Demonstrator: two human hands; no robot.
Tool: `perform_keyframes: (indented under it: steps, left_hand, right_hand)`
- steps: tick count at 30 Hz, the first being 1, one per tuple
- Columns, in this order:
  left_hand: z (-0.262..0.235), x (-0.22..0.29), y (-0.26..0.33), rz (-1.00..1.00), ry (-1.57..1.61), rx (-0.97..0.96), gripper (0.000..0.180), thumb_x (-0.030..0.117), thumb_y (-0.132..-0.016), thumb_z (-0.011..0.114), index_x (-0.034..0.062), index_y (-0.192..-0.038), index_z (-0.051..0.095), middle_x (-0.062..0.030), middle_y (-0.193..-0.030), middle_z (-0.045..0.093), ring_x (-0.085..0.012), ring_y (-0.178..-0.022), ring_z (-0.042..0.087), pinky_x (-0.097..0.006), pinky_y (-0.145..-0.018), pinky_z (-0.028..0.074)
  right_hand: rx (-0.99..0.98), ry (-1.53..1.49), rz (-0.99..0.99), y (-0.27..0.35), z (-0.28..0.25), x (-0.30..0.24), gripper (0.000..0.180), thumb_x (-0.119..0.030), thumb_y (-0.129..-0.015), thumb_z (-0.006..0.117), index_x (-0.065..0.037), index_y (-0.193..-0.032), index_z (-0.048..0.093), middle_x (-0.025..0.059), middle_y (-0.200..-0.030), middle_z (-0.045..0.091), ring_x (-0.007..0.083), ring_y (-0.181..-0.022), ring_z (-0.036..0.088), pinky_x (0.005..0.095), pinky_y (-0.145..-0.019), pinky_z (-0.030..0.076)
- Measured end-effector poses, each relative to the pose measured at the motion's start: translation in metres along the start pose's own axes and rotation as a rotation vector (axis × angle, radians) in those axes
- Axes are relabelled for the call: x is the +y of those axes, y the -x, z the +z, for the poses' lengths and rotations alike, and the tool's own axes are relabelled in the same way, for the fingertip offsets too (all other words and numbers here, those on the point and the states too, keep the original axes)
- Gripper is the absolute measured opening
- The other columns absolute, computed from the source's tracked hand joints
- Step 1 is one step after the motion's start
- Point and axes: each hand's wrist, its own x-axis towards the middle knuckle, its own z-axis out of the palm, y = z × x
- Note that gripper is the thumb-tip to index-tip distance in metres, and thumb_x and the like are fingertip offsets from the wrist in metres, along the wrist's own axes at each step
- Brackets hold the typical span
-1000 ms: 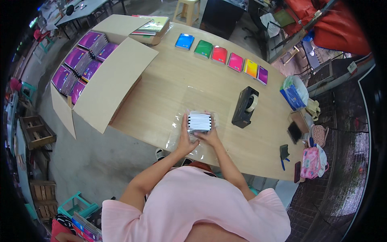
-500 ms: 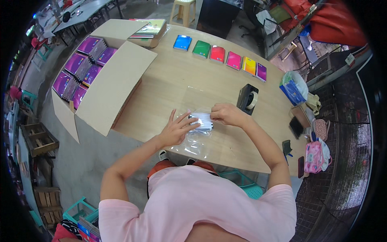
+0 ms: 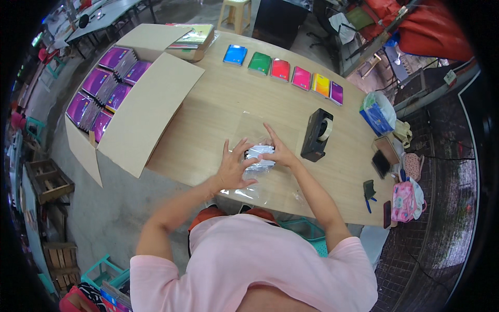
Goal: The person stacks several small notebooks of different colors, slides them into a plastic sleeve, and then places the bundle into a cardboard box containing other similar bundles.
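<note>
A small white-edged bundle [image 3: 260, 151], apparently paper pages, lies on the table inside clear plastic film [image 3: 249, 191]. Glare on the film hides exactly what the bundle is. My left hand [image 3: 232, 165] touches its left side, with the fingers spread and the thumb pointing right. At its right side is my right hand [image 3: 280, 152], open, its thumb over the bundle and its index finger stretched up and away. To the right of my right hand stands a black tape dispenser [image 3: 313, 140] with a roll of clear tape [image 3: 325, 130].
At left, an open cardboard box [image 3: 156, 104] holds several purple spiral notebooks [image 3: 96, 81]. Along the far edge lie notebooks in different colours, among them a green one [image 3: 259, 63]. A blue bag [image 3: 378, 115], a pink pouch [image 3: 404, 200] and a dark phone [image 3: 387, 214] line the right edge.
My right hand has opened from a pinch at the bundle's upper right corner and now reaches over its right side. My left hand has shifted slightly, thumb now extended.
</note>
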Motion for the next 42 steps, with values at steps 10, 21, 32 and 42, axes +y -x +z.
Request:
perform_keyframes:
  steps: [10,21,32,42]
  left_hand:
    - [-0.019,0.044,-0.025,-0.152,0.037,0.140,0.029,0.028,-0.072,0.081,0.0128,-0.091,0.067,-0.0200,-0.135,0.044,-0.0405,-0.129,0.041,-0.063,-0.110,0.017]
    - [0.038,0.003,-0.024,-0.360,0.305,0.186,0.020,0.014,-0.074,0.078,0.0042,-0.084,0.065,-0.0237,-0.123,0.056,-0.0388,-0.113,0.058,-0.043,-0.097,0.045]
    - [0.047,-0.006,-0.021,-0.637,0.695,0.229,0.033,0.001,-0.066,0.079,0.0059,-0.098,0.072,-0.0136,-0.108,0.069,-0.0221,-0.103,0.064,-0.034,-0.091,0.048]
    - [0.060,0.010,-0.027,-0.684,0.643,0.366,0.015,-0.004,-0.067,0.078,0.0062,-0.078,0.075,-0.0128,-0.111,0.068,-0.0233,-0.108,0.062,-0.035,-0.092,0.047]
  right_hand:
    - [0.013,0.007,-0.007,0.004,-0.005,0.004,0.109,-0.012,-0.073,0.081,-0.015,-0.156,0.011,0.0118,-0.102,0.066,0.0197,-0.096,0.062,0.0331,-0.091,0.046]
    - [0.221,-0.064,-0.116,0.007,-0.006,-0.001,0.034,-0.005,-0.079,0.074,-0.006,-0.113,0.069,0.0095,-0.105,0.066,0.0245,-0.104,0.062,0.0367,-0.093,0.047]
    - [0.388,0.920,-0.576,0.065,0.036,-0.019,0.028,-0.006,-0.073,0.073,-0.014,-0.100,0.074,0.0059,-0.104,0.068,0.0285,-0.111,0.058,0.0456,-0.099,0.043]
    - [1.337,0.062,0.378,0.107,-0.135,0.066,0.019,-0.018,-0.082,0.074,0.000,-0.087,0.072,0.0106,-0.084,0.068,0.0218,-0.080,0.059,0.0315,-0.069,0.047]
